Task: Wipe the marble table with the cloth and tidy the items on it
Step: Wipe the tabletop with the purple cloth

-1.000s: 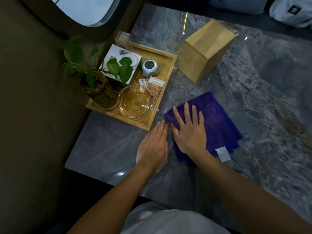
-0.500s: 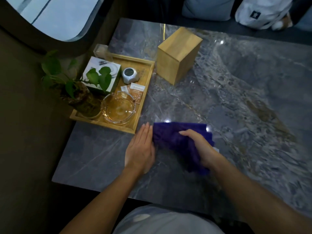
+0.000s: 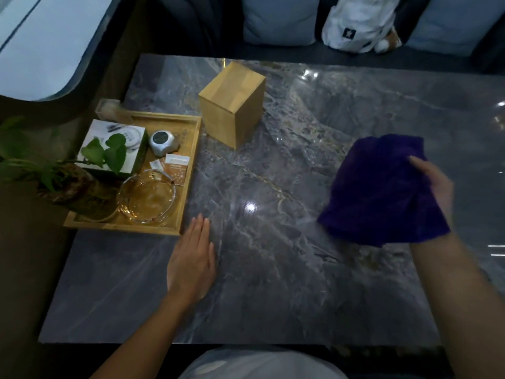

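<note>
Your grey marble table [image 3: 273, 269] reflects lamps. Right hand [image 3: 434, 187] grips the cloth [image 3: 379, 192], partly hiding fingers; left hand [image 3: 192, 262] lies flat, open.

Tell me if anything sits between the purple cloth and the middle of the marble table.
Nothing visible does. The right hand grips the purple cloth on the right part of the marble table, and the stretch toward the middle is bare. The wooden box stands farther back, the wooden tray at the left edge, the left hand nearer.
</note>
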Motion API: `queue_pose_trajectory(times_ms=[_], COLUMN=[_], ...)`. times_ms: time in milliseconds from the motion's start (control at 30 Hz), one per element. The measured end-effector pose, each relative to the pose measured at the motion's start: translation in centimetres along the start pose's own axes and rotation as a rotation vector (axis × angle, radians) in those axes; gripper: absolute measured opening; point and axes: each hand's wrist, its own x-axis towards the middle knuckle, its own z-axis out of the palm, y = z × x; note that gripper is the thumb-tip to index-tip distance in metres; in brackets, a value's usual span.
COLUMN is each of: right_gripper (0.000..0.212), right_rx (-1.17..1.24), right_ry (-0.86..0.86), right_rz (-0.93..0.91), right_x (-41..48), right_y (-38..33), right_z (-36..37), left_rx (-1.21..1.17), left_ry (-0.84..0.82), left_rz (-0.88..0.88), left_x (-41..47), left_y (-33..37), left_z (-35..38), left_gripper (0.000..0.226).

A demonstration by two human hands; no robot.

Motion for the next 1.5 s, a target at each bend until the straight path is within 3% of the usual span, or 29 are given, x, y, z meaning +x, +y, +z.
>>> queue_pose_trajectory(times_ms=[133, 200, 267, 333, 400, 467, 500, 600, 667, 767, 1000, 1133, 1367, 1500], right_gripper=[0.015, 0.013, 0.015, 0.037, 0.063, 0.064, 0.068, 0.082, 0.093, 0.102, 0.077, 0.068, 0.066, 0.068], right_rx=[-0.014, -0.135, -0.374, -0.599, -0.983, -1.402, -1.501, -1.637, -1.785, -1.944, -1.928, -1.978, -2.029, -2.019], right_ry=[0.108, 0.221, 0.223, 0.139, -0.033, -0.248, -0.282, -0.041, 0.077, 0.111, 0.216, 0.034, -0.465, -0.689], right_rz=[-0.077, -0.103, -0.059, 0.03, 0.067, -0.028, -0.088, -0.251, -0.177, -0.026, -0.111, -0.218, -0.632, -0.675], right_x=[1.0, 2.0, 2.8, 3.2, 3.4, 3.3, 3.1, 2.3, 2.1, 2.9, 4.5, 4.8, 1.6, -1.5], right_y=[-0.8, 1.3, 5.1, 8.8, 11.8, 13.1, 13.2, 13.1, 13.4, 14.7, 16.8, 17.8, 20.4, 21.9], right_z=[0.4, 0.9, 2.0, 3.1, 3.5, 3.4, 3.3, 2.0, 1.6, 1.6, 3.8, 5.9, 6.6, 5.9], left_rx=[-0.009, -0.013, -0.019, -0.04, -0.059, -0.068, -0.075, -0.094, -0.088, -0.082, -0.068, -0.066, -0.19, -0.301], left_ry=[-0.007, -0.009, -0.012, -0.012, -0.009, -0.008, -0.006, -0.01, -0.01, -0.023, -0.037, -0.058, -0.008, 0.032], left_rz=[-0.011, -0.018, -0.024, -0.028, -0.028, -0.026, -0.027, -0.028, -0.032, -0.037, -0.035, -0.024, -0.036, -0.048], left_x=[0.1, 0.0, 0.0, -0.1, -0.1, -0.1, 0.0, -0.1, 0.0, 0.0, -0.1, -0.2, -0.1, -0.3], left_y=[0.2, 0.2, 0.2, 0.2, 0.2, 0.1, 0.1, 0.1, 0.1, 0.0, 0.0, 0.1, -0.1, 0.0], left_z=[-0.2, -0.4, -0.5, -0.6, -0.7, -0.7, -0.7, -0.5, -0.4, -0.3, -0.2, -0.1, -0.3, -0.6], left_gripper=[0.055, 0.056, 0.056, 0.056, 0.056, 0.055, 0.054, 0.053, 0.053, 0.053, 0.052, 0.053, 0.055, 0.059])
